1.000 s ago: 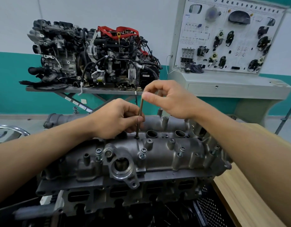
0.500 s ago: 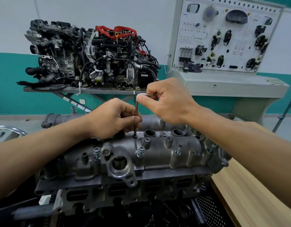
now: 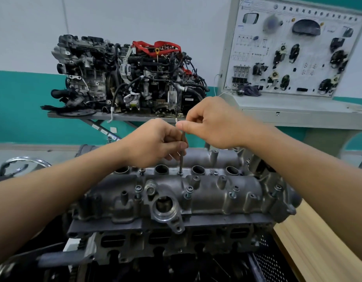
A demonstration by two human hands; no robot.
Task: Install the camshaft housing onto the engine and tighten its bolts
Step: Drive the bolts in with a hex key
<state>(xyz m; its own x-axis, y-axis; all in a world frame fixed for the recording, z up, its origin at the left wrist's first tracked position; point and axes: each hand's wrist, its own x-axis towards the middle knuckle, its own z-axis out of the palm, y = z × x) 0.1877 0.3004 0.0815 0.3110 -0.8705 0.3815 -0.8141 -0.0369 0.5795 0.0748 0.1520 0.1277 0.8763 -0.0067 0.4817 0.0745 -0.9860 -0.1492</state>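
- The engine (image 3: 165, 247) sits nearest, low in the middle. The camshaft housing (image 3: 216, 200) already lies flat along its top, so the seating part of the job looks done.
- The near-row bolts (image 3: 189, 192) stand proud of their bosses. They seem started but not yet run down.
- A wooden tabletop (image 3: 318, 251) runs along the right.
- Farther in, a long hex key (image 3: 181, 159) stands almost upright. Its tip is in a far-row bolt (image 3: 180, 173) between the two middle plug wells.
- The left hand (image 3: 153, 143) pinches the key's shaft partway up, probably to keep the tip in the bolt head.
- The right hand (image 3: 214, 125) pinches the key's top between its thumb and curled fingers, which is a grip for spinning it quickly rather than for a hard final pull.
- At the far wall, a second engine (image 3: 125, 78) rests on a stand.
- A second ago the key leaned with its top to the right, and now it is nearly vertical on the same bolt. The left hand sits higher, uncovering the wells on the left, and the bent end that showed half a second ago is hidden.
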